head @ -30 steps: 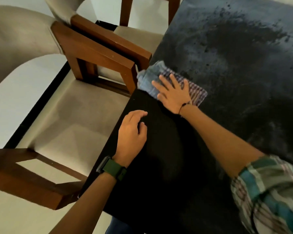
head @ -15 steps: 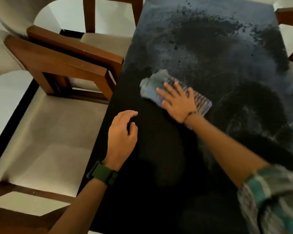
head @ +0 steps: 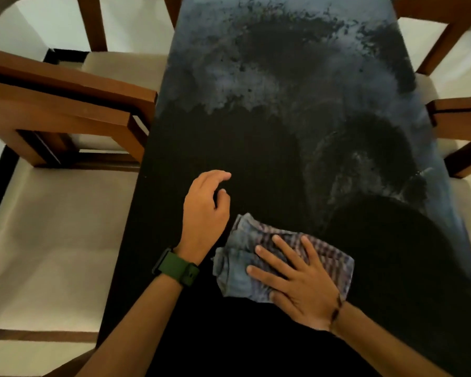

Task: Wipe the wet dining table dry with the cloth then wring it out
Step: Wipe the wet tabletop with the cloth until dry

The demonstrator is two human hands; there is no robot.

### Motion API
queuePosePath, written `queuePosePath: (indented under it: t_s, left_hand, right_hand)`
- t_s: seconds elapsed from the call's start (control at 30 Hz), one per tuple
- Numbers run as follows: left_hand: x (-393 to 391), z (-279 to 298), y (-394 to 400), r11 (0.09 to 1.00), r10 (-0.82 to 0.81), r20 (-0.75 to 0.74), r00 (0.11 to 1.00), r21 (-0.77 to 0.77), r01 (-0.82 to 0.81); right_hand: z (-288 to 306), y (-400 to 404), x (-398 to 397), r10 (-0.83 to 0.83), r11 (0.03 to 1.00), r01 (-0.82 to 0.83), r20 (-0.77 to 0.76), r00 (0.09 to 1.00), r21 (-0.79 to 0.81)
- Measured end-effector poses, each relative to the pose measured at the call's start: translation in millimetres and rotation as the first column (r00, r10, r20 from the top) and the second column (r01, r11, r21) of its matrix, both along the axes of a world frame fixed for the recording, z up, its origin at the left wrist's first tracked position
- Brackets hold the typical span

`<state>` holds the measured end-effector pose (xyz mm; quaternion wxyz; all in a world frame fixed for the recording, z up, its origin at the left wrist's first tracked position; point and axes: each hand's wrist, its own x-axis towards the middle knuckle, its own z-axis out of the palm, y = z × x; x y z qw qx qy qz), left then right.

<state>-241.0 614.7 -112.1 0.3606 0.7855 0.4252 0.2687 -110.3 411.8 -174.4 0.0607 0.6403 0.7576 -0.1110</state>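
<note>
A: What is lying nearest to the person?

B: The right hand [head: 297,284] is pressing flat on the cloth [head: 242,257], fingers straight and spread, palm down. It is not curling round anything. A thin band is showing at its wrist.

A: And the cloth itself?

B: It is lying bunched and folded on the near part of the table [head: 256,164], with a checked side under the fingers and a plain bluish side sticking out toward the left hand [head: 204,210].

A: What is the left hand doing?

B: It is sitting just beside the cloth, on its left and a little farther out. Its fingers are bending loosely and holding nothing. I cannot tell whether the fingertips are touching the table. A green watch [head: 176,268] is sitting on that wrist, level with the cloth.

A: How is the table looking beyond the cloth?

B: Around the cloth and just past it the dark top is looking plain and matt. Farther out, a greyish film with dark speckles and curved streaks is covering the far half, and a patchy smear is showing to the cloth's far right.

A: Anything around the table?

B: A wooden chair [head: 65,110] with a pale seat is standing to the cloth's left, against the table edge. More wooden chair arms are showing at the far right edge.
</note>
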Motion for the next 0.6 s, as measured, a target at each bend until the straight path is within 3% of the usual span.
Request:
queuePosePath:
  t_s: [0.07,0.23,0.33,0.43,0.6]
  left_hand:
    - [5.2,-3.5,-3.0,1.0,-0.021,-0.021,1.0,-0.012,0.021]
    - [5.6,-12.2,-19.0,0.999,-0.032,-0.04,0.999,-0.007,0.032]
    - [5.0,-14.3,-26.6,0.999,-0.045,-0.063,0.997,-0.029,0.043]
    - [11.6,-11.7,-28.2,0.999,-0.052,-0.035,0.998,-0.011,0.052]
    - [46.8,-2.1,-27.6,0.994,-0.111,-0.015,0.994,-0.012,0.111]
  right_hand:
    - [-2.7,33.5,24.1,0.012,0.999,-0.011,-0.012,1.0,0.033]
    - [6.2,182.0,128.9,-0.378,0.925,0.377,0.04,0.925,0.041]
    - [7.8,215.9,155.6,-0.46,0.888,0.46,0.022,0.887,0.005]
    - [5.3,173.6,127.9,-0.452,0.892,0.451,0.033,0.892,0.024]
    - [1.8,3.4,49.9,-0.193,0.98,0.192,0.012,0.981,0.049]
